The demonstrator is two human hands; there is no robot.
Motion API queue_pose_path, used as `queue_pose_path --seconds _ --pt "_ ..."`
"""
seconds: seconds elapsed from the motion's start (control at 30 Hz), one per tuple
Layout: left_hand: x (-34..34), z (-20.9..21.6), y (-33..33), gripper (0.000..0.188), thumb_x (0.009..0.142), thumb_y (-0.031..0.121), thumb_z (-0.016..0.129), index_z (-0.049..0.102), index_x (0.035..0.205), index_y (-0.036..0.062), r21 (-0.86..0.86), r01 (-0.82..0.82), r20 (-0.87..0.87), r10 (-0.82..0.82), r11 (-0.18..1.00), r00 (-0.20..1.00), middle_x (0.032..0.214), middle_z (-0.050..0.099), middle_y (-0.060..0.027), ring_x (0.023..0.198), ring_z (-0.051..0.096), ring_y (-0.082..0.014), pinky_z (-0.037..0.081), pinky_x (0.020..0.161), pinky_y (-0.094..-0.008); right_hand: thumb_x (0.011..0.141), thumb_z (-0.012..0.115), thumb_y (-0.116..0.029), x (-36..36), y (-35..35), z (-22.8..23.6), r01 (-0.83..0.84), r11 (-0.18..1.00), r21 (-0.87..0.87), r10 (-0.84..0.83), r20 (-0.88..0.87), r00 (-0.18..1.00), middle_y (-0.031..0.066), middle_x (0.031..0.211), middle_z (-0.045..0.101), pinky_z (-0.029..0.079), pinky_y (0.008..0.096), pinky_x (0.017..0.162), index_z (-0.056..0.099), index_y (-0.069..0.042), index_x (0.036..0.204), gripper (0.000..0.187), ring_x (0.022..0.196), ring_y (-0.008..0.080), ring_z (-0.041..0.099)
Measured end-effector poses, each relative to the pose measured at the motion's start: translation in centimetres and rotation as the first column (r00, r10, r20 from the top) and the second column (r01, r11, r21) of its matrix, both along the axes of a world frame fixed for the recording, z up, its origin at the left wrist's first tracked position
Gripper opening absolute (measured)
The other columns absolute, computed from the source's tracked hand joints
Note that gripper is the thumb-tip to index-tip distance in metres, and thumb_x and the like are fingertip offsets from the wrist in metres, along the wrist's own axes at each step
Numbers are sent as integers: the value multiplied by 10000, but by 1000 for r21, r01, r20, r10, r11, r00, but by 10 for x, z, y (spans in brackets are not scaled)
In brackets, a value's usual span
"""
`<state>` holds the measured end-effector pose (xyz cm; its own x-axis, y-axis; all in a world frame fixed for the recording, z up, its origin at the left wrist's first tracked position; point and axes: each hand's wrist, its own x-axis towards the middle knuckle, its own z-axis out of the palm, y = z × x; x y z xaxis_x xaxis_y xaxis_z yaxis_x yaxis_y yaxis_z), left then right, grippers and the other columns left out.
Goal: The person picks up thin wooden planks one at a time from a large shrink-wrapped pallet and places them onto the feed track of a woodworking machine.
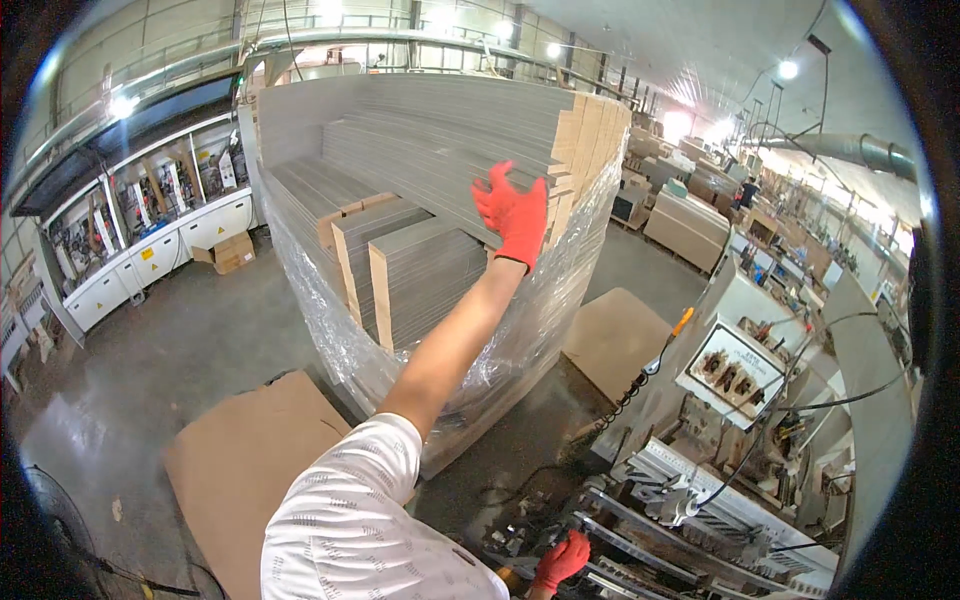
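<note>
My left hand (515, 212), in a red glove, reaches out over a tall stack of grey boards (440, 150) with pale tan ends. Its fingers are spread and curved, with nothing in them; whether the fingertips touch the boards I cannot tell. Shorter blocks of boards (425, 265) stand at the near left of the stack, below the hand. Clear plastic wrap (345, 335) covers the stack's lower sides. Down at the bottom edge, my right hand (562, 562), also red-gloved, is beside the metal rails of a machine (640, 545). Its fingers blend together, and no held thing shows.
Flat brown cardboard sheets (250, 470) lie on the floor left and right of the stack. At right stands the machine with a control box (735, 370) and a coiled cable (625, 400). A white machine (160, 245) and a small carton (232, 253) are at far left.
</note>
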<state>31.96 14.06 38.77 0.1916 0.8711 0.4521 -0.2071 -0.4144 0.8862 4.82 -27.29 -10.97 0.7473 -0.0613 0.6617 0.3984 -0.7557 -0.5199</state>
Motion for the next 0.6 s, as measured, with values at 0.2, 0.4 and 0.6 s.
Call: queue_pose_path --seconds 0.2,0.4,0.6 --pt "-4 -18 17 740 793 352 886 562 1444 216 160 -35 91 21 986 996 1583 430 -231 1554 226 -456 239 1234 -569 980 530 -234 -2 -5 -10 31 999 -19 -32 -51 998 176 1091 682 488 522 918 702 -44 1102 284 1037 413 625" --pt "-1 -24 10 739 784 295 887 560 1445 244 220 23 88 -44 975 995 1605 356 -311 1550 223 -472 233 1240 -557 960 530 -231 6 -5 -15 74 996 -52 -75 -19 997 160 1027 689 485 513 850 720 -50 1071 286 977 399 629" --pt "17 -33 76 547 893 177 767 572 1395 81 -157 306 842 -35 939 539 1481 543 -163 1421 438 -312 382 1132 -464 971 522 -253 1 -4 -9 77 996 -55 -77 1 997 152 998 676 482 504 831 703 -61 1035 272 958 386 627"
